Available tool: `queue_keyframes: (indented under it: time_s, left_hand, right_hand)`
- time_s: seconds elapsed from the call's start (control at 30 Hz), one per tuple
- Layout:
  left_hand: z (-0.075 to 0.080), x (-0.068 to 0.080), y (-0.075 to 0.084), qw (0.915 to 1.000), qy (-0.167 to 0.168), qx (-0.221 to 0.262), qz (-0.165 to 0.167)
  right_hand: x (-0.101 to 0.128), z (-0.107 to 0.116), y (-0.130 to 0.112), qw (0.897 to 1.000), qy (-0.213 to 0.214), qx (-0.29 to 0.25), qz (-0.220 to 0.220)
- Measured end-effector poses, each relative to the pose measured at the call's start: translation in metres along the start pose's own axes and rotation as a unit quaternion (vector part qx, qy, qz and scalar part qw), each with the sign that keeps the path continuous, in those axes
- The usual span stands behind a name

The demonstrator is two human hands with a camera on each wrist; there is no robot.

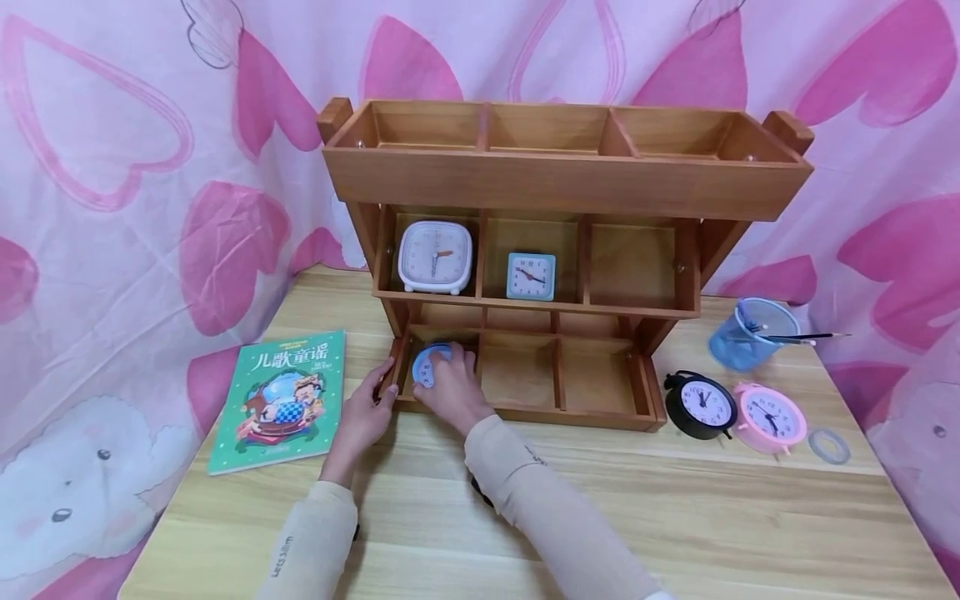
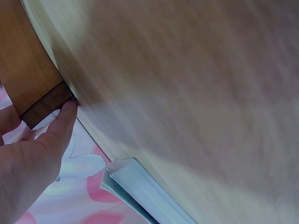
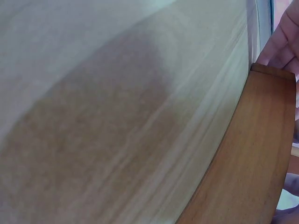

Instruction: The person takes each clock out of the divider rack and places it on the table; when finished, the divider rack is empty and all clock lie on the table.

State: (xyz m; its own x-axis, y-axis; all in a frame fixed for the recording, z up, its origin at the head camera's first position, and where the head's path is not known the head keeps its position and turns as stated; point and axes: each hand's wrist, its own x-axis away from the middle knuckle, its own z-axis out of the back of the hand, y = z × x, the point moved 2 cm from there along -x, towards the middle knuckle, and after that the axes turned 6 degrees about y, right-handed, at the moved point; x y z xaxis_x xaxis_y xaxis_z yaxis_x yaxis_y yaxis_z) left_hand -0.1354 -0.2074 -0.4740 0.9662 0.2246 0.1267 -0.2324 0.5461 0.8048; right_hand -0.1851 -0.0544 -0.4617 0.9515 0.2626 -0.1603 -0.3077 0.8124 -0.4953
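Observation:
A three-tier wooden shelf (image 1: pixel 570 183) with divided compartments stands on the table. In its bottom left compartment sits a round blue clock (image 1: pixel 423 367), partly covered by my right hand (image 1: pixel 453 387), which grips it from above. My left hand (image 1: pixel 367 417) holds the left end of the bottom tier. In the left wrist view, the thumb and fingers (image 2: pixel 60 126) lie on either side of that wooden end (image 2: pixel 46 105). The right wrist view shows mostly the tier's front board (image 3: pixel 247 140), with the clock out of sight.
Above, the middle tier holds a white clock (image 1: pixel 435 257) and a small teal square clock (image 1: pixel 531 277). A green book (image 1: pixel 281 400) lies at left. At right are a black clock (image 1: pixel 701 406), a pink clock (image 1: pixel 771 417), a grey ring (image 1: pixel 829 447) and a blue pen cup (image 1: pixel 738 346).

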Motion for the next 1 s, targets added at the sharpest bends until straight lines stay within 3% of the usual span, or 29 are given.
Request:
queue_keyframes:
  time_s: [0.27,0.57,0.83,1.0]
  left_hand:
    - [-0.002,0.000,0.000,1.0000,-0.002,-0.001,0.001]
    - [-0.003,0.000,0.002,0.9999,-0.006,-0.010,0.004]
    - [-0.001,0.001,-0.001,0.9996,-0.021,-0.012,0.016]
    - [0.000,-0.001,-0.001,0.9994,-0.023,-0.008,0.023]
  right_hand:
    - [0.004,0.009,-0.002,0.997,0.062,-0.026,0.042]
    - [0.025,0.050,0.001,0.986,0.114,-0.091,0.082]
    - [0.071,0.088,0.047,0.985,0.133,-0.098,0.045]
    - [0.101,0.111,0.090,0.980,0.179,-0.074,0.033]
